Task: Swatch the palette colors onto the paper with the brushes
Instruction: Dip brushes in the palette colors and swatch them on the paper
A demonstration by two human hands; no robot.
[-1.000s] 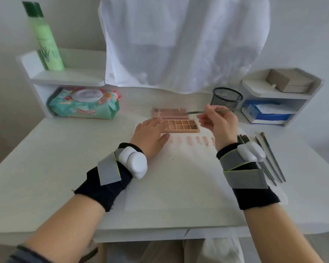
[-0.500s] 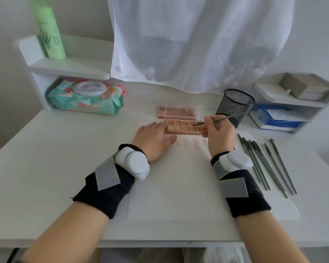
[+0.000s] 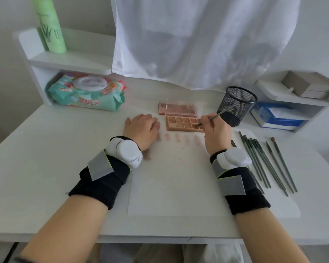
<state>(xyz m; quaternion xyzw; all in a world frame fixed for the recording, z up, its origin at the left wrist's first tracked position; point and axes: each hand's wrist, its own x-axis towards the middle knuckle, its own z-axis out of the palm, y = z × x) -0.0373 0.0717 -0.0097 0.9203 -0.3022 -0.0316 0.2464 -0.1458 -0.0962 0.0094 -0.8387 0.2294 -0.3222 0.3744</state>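
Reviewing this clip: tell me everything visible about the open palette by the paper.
The palette is a flat rose-gold case with a grid of small square pans in browns, tans and pinks. It lies open on the white desk at the far edge of the paper, its lid folded back behind it. The brush, held by the right hand, has its tip in a pan near the right end. The left hand rests beside its left edge; contact unclear.
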